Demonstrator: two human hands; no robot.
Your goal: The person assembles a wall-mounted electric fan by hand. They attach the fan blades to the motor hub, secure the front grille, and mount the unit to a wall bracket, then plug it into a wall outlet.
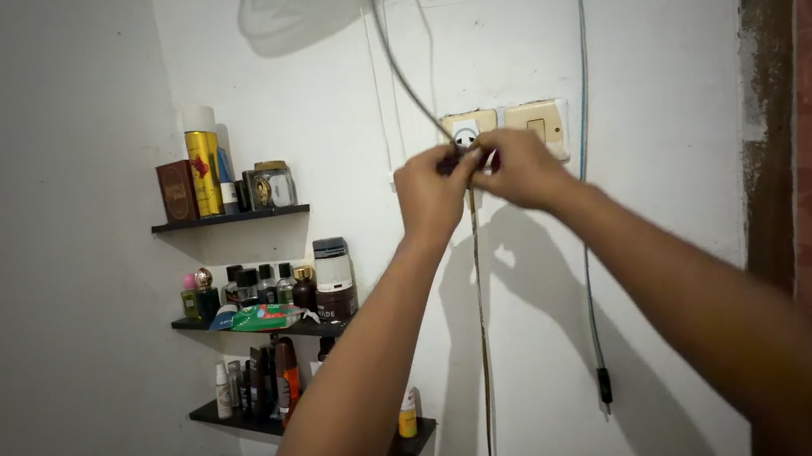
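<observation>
Both my arms reach up to a white wall. My left hand (pixel 430 192) and my right hand (pixel 517 167) meet just below a yellowed wall socket (pixel 467 129), fingers pinched together on a small plug (pixel 464 158) at the end of a grey cable (pixel 396 63). The cable runs up from the hands toward a wall fan (pixel 297 3) at the top. A thin yellowish cord (pixel 482 331) hangs straight down from under the hands. To the right of the socket sits a wall switch (pixel 537 128).
Three dark shelves on the left wall carry bottles and cans: top shelf (pixel 229 217), middle shelf (pixel 260 326), bottom shelf (pixel 307 432). A blue-grey cable (pixel 590 239) with an inline switch hangs right of the wall switch. A brown rough door frame (pixel 806 115) borders the right.
</observation>
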